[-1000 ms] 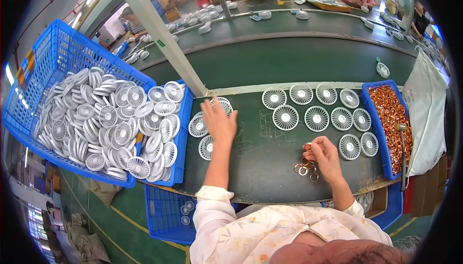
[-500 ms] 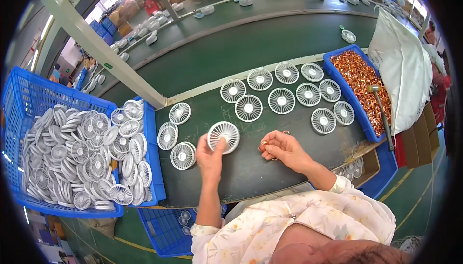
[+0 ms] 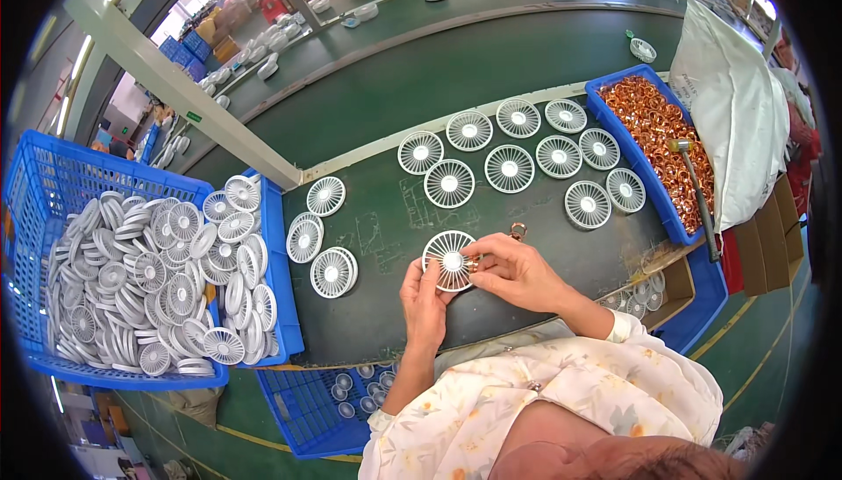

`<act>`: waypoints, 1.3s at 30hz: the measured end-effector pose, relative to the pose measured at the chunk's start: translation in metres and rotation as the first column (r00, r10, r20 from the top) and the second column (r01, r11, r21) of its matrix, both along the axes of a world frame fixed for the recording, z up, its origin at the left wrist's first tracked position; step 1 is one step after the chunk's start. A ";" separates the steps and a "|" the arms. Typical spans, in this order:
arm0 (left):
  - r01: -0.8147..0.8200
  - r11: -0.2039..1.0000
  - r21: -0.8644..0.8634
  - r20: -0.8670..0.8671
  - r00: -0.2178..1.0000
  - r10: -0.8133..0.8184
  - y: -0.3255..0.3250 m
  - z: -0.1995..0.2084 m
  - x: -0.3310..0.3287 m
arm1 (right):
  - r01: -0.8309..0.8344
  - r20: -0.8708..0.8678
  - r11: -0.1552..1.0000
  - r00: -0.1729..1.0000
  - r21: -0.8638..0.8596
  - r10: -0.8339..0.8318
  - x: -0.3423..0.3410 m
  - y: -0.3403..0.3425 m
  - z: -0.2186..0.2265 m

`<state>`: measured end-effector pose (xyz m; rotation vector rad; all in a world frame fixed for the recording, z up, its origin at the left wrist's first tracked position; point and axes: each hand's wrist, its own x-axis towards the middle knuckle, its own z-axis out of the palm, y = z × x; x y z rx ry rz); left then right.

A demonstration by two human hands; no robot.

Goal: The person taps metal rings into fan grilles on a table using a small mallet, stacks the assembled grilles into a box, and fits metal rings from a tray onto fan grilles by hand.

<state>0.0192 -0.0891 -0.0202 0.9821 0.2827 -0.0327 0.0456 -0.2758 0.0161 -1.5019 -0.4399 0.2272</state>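
My left hand (image 3: pixel 424 306) grips the near-left rim of a white slotted fan grille (image 3: pixel 445 250), its round face turned up just above the dark green worktop (image 3: pixel 386 331). At the grille's right side, my right hand (image 3: pixel 519 275) pinches a small copper ring (image 3: pixel 474 262) between thumb and fingers, close against the hub. My fingers partly hide the ring. One or two loose copper rings (image 3: pixel 518 232) lie just beyond my right hand. Several more grilles (image 3: pixel 510 168) are spread over the back right of the worktop, and a few, some stacked (image 3: pixel 332 273), are at its left.
A blue crate (image 3: pixel 114 173) heaped with white grilles stands at the left. At the right, a blue tray (image 3: pixel 595 98) holds copper rings, with a hammer (image 3: pixel 698 189) across its edge beside a white sack (image 3: pixel 732 116). A green conveyor (image 3: pixel 395 85) runs behind, with people beyond.
My left hand has carried the grille rightward. My right hand has brought the copper ring against it. Loose copper rings now show beyond my right hand.
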 end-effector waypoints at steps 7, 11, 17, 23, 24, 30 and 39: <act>0.023 0.996 0.085 0.033 0.999 -0.026 -0.007 -0.001 -0.003 | 0.224 0.352 0.950 0.926 -0.217 -0.138 0.002 0.014 0.002; -0.004 0.987 0.159 0.059 0.998 -0.005 -0.007 -0.002 -0.007 | 0.290 0.544 0.889 0.837 -0.354 -0.057 0.006 0.016 -0.002; 0.060 0.975 0.216 0.046 0.996 -0.072 0.000 0.003 -0.007 | 0.244 0.506 0.890 0.862 -0.385 -0.017 0.008 0.014 -0.005; 0.262 0.948 0.182 -0.073 0.965 -0.253 0.024 -0.001 -0.010 | 0.104 0.692 0.899 0.677 -0.426 0.250 0.011 0.007 -0.018; 0.299 0.935 0.189 -0.097 0.954 -0.285 0.029 -0.002 -0.012 | 0.067 0.618 0.905 0.752 -0.419 0.231 0.006 0.009 -0.016; 0.320 0.935 0.155 -0.065 0.947 -0.314 0.017 0.001 -0.009 | 0.084 0.577 0.925 0.801 -0.371 0.159 0.011 -0.008 -0.012; -0.129 0.672 0.729 0.319 0.933 -0.168 -0.018 0.023 0.037 | 0.530 0.590 0.670 0.790 -0.520 -0.168 0.019 -0.068 -0.043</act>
